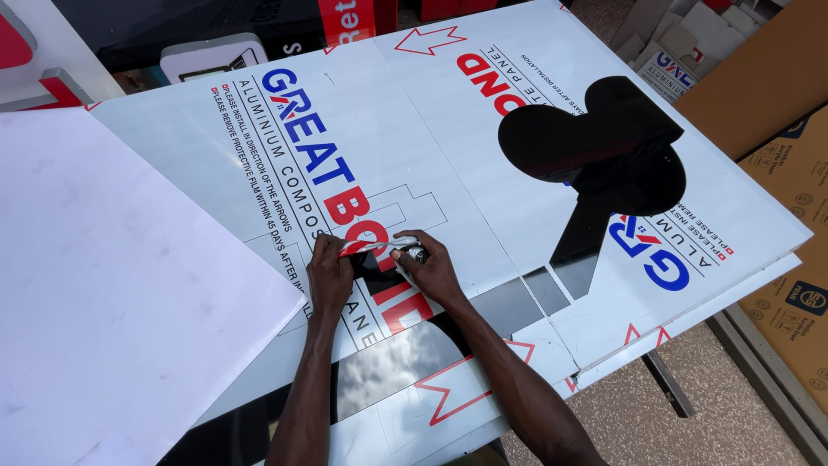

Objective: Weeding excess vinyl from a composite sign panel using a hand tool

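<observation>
A large white composite panel (362, 129) covered in printed protective film lies across the work surface. Both my hands meet near its middle. My left hand (330, 274) pinches a lifted strip of the film (366, 247), curled up from the panel. My right hand (431, 269) presses down beside it and holds a small silver knife-like tool (417, 253). Under the peeled part the panel shows glossy black (388, 367), mirroring sky and clouds. A black cut-out shape (595, 151) lies on the panel at the upper right.
A plain white sheet (112, 285) overlaps the panel on the left. Brown cardboard boxes (789, 224) stand at the right, over a speckled floor (630, 423). Red and white sign letters (34, 69) sit at the top left. A metal frame bar (668, 384) shows under the panel's right edge.
</observation>
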